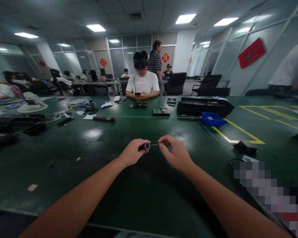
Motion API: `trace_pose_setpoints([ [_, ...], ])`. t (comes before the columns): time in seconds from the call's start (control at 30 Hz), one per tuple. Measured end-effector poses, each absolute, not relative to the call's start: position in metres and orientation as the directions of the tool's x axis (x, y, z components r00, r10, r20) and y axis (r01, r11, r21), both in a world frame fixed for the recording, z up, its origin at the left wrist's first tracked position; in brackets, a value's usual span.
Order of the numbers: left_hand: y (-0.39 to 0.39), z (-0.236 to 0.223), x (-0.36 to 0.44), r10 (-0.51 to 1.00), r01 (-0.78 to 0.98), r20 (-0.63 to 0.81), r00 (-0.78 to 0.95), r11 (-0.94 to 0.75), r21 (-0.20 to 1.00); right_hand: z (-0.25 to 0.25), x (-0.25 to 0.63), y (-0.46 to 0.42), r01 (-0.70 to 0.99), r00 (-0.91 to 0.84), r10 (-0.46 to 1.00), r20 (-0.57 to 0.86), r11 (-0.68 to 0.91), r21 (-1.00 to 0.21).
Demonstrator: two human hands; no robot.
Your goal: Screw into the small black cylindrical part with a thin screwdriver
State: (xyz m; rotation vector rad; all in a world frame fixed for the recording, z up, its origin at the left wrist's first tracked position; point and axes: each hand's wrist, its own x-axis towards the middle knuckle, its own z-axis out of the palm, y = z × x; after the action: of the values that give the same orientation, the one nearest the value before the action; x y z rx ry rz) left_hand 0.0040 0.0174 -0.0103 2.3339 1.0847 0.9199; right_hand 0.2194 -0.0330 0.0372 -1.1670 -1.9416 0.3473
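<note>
My left hand [132, 153] is closed around a black cylinder, which looks like a flashlight [147, 146], its round silver-rimmed end facing me. In my right hand [176, 152] a thin metal tool, seemingly a screwdriver [154, 144], is pinched between thumb and fingers, with a bit of red near the fingertips. Its shaft points left and reaches the rim of the cylinder; whether it touches cannot be made out. Both hands are above the middle of the green table [139, 195].
Across the table sits a person [142, 82] holding a phone. Toward the far side are a hard drive [161, 112], a long black housing [205, 107] and a blue bin [212, 119]. Cables [61, 114] and a dark tube-shaped tool [103, 118] lie at left.
</note>
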Motion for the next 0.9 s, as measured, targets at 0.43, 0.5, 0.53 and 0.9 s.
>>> trace_pose_setpoints([
  [0.43, 0.019, -0.014, 0.005, 0.784, 0.521, 0.399, 0.476, -0.617, 0.591, 0.036, 0.219, -0.031, 0.647, -0.208, 0.858, 0.47, 0.481, -0.592],
  [0.5, 0.019, -0.014, 0.005, 0.784, 0.522, 0.39, 0.483, -0.615, 0.591, 0.036, 0.22, -0.032, 0.643, -0.228, 0.854, 0.467, 0.492, -0.587],
  [0.53, 0.019, -0.014, 0.005, 0.783, 0.523, 0.386, 0.488, -0.616, 0.59, 0.036, 0.219, -0.033, 0.637, -0.22, 0.854, 0.471, 0.492, -0.594],
  [0.9, 0.015, -0.009, 0.006, 0.771, 0.479, 0.409, 0.488, -0.628, 0.613, 0.019, 0.216, -0.015, 0.024, 0.093, 0.946, 0.311, 0.31, -0.95],
])
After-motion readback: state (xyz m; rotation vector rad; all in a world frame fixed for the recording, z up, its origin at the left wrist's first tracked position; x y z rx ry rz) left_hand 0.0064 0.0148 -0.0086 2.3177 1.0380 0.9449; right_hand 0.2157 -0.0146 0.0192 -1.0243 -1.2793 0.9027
